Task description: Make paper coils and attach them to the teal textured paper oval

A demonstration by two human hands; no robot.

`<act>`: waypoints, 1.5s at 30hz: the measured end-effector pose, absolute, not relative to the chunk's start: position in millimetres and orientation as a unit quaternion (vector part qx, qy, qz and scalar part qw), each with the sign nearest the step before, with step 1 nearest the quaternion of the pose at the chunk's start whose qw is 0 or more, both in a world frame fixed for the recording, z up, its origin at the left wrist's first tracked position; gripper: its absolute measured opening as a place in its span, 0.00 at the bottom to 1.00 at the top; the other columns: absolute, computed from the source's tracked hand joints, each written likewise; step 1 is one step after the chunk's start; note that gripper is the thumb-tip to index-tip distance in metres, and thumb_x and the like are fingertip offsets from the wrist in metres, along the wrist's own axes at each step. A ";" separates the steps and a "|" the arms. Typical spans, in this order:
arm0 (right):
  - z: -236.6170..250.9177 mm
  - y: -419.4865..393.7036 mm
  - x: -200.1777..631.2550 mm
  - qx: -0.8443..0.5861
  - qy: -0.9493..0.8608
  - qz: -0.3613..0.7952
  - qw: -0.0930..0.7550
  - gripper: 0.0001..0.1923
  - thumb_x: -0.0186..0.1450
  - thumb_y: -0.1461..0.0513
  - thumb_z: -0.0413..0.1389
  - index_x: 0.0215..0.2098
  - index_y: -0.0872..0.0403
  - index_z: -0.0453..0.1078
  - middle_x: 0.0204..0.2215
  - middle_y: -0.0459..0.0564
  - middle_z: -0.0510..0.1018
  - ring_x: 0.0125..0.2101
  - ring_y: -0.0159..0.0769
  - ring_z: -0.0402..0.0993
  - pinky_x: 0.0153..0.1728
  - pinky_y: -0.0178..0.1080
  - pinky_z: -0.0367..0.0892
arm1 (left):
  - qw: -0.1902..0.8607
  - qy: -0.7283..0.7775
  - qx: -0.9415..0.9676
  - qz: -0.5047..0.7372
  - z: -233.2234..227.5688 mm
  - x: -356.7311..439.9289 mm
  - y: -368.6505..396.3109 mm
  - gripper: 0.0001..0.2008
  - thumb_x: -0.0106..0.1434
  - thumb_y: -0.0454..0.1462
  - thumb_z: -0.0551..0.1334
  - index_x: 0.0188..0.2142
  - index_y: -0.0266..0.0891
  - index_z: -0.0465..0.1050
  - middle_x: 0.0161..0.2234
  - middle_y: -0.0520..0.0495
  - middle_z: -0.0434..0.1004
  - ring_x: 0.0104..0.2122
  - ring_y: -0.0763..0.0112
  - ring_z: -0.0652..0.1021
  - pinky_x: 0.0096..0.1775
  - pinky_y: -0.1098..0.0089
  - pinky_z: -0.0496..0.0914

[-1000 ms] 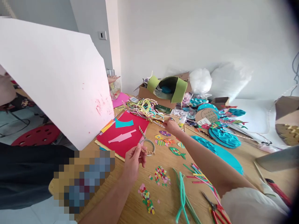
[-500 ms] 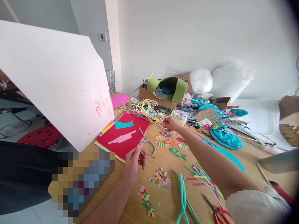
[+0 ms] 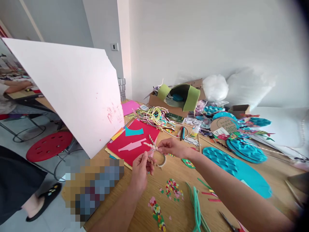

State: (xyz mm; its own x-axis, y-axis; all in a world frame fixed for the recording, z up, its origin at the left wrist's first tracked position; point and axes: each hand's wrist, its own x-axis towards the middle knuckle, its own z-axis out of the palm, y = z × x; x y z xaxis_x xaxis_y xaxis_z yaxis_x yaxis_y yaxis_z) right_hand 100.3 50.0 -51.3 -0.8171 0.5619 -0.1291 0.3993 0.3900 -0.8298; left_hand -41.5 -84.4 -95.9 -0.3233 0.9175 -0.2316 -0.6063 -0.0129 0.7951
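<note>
My left hand [image 3: 143,166] is closed around a small pale hoop [image 3: 164,160], gripping its left side above the table. Twisted tan cord hangs on the hoop's lower part by my left fingers. At the hoop's upper edge, my right hand [image 3: 171,147] pinches a cream twisted cord [image 3: 149,146], whose free end points left. A greyish-green twisted cord [image 3: 151,139] sticks up beside it. Whether these cords are tied to the hoop is hidden by my fingers. Below both hands lies red card [image 3: 135,129], with a pink paper scrap [image 3: 131,145] and a blue one [image 3: 134,131] on top.
Confetti piles [image 3: 173,188], teal cords [image 3: 196,206] and scissors [image 3: 228,220] lie nearer me. A blue scaled paper shape [image 3: 253,180] is at right; tangled yarn [image 3: 154,114] and a box [image 3: 156,101] stand behind. A white board [image 3: 72,83] leans at left; a person stands beyond.
My right hand has come from the back of the table toward the hoop and now pinches the cream cord there. My left hand keeps hold of the hoop. The view has shifted slightly left.
</note>
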 end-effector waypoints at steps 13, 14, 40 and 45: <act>-36.3 9.0 100.0 -0.259 -0.776 0.571 0.066 0.21 0.58 0.46 0.60 0.32 0.56 0.73 0.23 0.44 0.72 0.25 0.29 0.65 0.27 0.33 0.61 | 0.578 0.393 0.189 0.689 -87.9 -44.9 -87.3 0.20 0.49 0.48 0.72 0.33 0.35 0.73 0.21 0.52 0.75 0.15 0.81 0.67 0.14 0.80 0.58; -37.2 9.1 99.5 -0.266 -0.776 0.568 0.073 0.20 0.57 0.46 0.60 0.32 0.56 0.73 0.23 0.44 0.73 0.25 0.29 0.66 0.27 0.33 0.61 | 0.577 0.391 0.190 0.691 -88.0 -45.2 -87.3 0.20 0.49 0.48 0.72 0.32 0.35 0.73 0.21 0.52 0.76 0.15 0.81 0.68 0.14 0.79 0.59; -43.8 5.2 99.0 -0.332 -0.839 0.366 0.228 0.10 0.57 0.59 0.59 0.36 0.54 0.76 0.27 0.46 0.70 0.25 0.30 0.64 0.26 0.35 0.61 | 0.553 0.382 0.261 0.692 -92.0 -46.9 -87.6 0.21 0.57 0.48 0.66 0.45 0.37 0.72 0.27 0.52 0.72 0.19 0.77 0.69 0.19 0.75 0.64; -41.8 0.8 97.9 -0.334 -0.857 0.313 0.236 0.10 0.60 0.63 0.57 0.39 0.53 0.76 0.29 0.47 0.71 0.26 0.31 0.65 0.27 0.35 0.61 | 0.547 0.386 0.260 0.696 -92.0 -46.9 -87.0 0.18 0.57 0.49 0.66 0.38 0.37 0.72 0.26 0.52 0.71 0.20 0.77 0.69 0.19 0.74 0.64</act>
State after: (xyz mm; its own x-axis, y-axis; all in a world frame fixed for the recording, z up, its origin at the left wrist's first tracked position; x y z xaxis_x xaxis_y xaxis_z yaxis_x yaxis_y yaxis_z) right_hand 97.9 0.8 -41.8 -0.6660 0.7197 0.1964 0.4245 0.5821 -0.6936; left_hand -46.9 -87.0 -92.0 -0.2667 0.9618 -0.0611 -0.5612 -0.1034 0.8212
